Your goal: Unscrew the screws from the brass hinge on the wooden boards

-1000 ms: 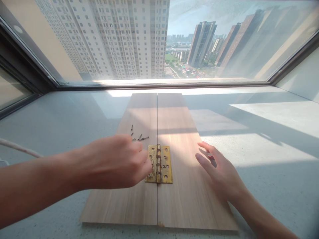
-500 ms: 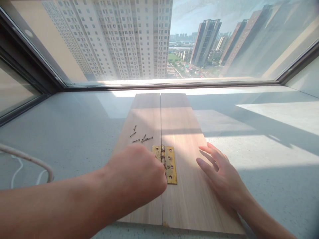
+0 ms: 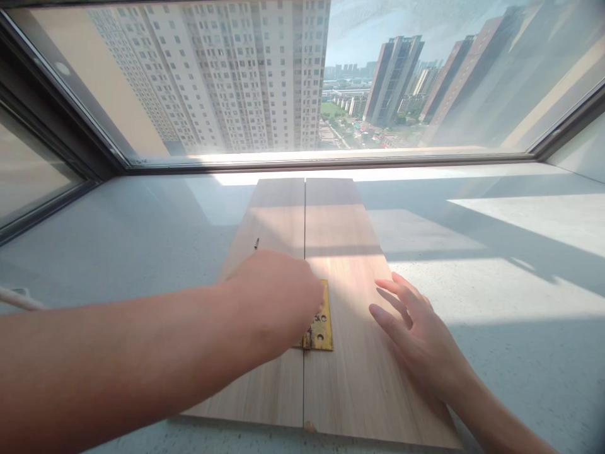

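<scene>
Two pale wooden boards (image 3: 350, 378) lie side by side with a narrow seam between them. A worn brass-coloured hinge (image 3: 325, 331) straddles the seam, its left part mostly covered by my hand. Over it, my left hand (image 3: 278, 296) is curled with the knuckles up; its fingertips, and whatever they may hold, are hidden underneath. Just beyond the knuckles, one screw (image 3: 256, 243) shows on the left board. My right hand (image 3: 416, 334) lies at the right board's outer edge, open, fingers apart and holding nothing.
The boards rest on a pale speckled sill (image 3: 496, 271) below a large window with a dark frame (image 3: 331, 165). A pale cable (image 3: 21, 299) lies at the far left. Bands of sunlight and shadow cross the sill.
My left hand has moved up and slightly right, off the hinge's lower area, and now hides most of the screws. My right hand stays nearly in place.
</scene>
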Demonstrator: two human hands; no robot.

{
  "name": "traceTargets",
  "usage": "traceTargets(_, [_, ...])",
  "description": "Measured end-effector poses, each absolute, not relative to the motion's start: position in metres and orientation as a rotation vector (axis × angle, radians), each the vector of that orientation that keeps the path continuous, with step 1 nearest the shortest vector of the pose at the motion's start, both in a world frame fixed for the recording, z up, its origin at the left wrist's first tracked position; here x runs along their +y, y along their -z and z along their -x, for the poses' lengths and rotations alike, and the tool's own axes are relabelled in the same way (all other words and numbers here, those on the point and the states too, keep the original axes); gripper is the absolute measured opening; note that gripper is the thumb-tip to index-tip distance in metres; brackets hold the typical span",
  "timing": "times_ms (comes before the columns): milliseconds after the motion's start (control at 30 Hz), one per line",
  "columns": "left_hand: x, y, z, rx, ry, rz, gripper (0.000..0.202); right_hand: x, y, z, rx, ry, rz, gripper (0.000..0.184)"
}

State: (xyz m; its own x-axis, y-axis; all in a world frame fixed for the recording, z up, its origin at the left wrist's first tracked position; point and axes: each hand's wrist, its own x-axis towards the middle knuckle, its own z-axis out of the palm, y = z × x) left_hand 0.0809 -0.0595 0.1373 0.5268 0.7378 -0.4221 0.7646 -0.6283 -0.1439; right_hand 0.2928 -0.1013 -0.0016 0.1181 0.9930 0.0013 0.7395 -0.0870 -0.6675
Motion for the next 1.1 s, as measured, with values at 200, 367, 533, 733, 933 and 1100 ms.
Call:
traceTargets(200, [-0.073, -0.124, -0.063, 0.858, 0.838, -3.117, 0.017, -0.102, 0.002, -0.294, -1.704, -0.64, 1.882, 0.051])
traceTargets(367, [-0.073, -0.117, -0.067, 0.796, 0.787, -3.099, 0.021, -0.103, 0.003, -0.296, -1.723, -0.605, 1.873, 0.049])
traceTargets(533, [-0.071, -0.12, -0.078, 1.034, 0.689, -2.906, 0.02, -0.102, 0.002, -0.295, -1.73, -0.605, 1.854, 0.049])
traceTargets(733, [-0.062, -0.127, -0.08, 1.376, 0.686, -2.651, 0.023, -0.103, 0.002, -0.294, -1.726, -0.63, 1.864, 0.05])
traceTargets(933, [-0.055, -0.134, -0.079, 1.481, 0.894, -2.431, 0.014, -0.103, 0.002, -0.296, -1.732, -0.627, 1.865, 0.05])
traceTargets(1100, [-0.08, -0.124, -0.07, 1.168, 0.736, -2.728, 0.031, -0.102, 0.004, -0.296, -1.755, -0.582, 1.845, 0.05])
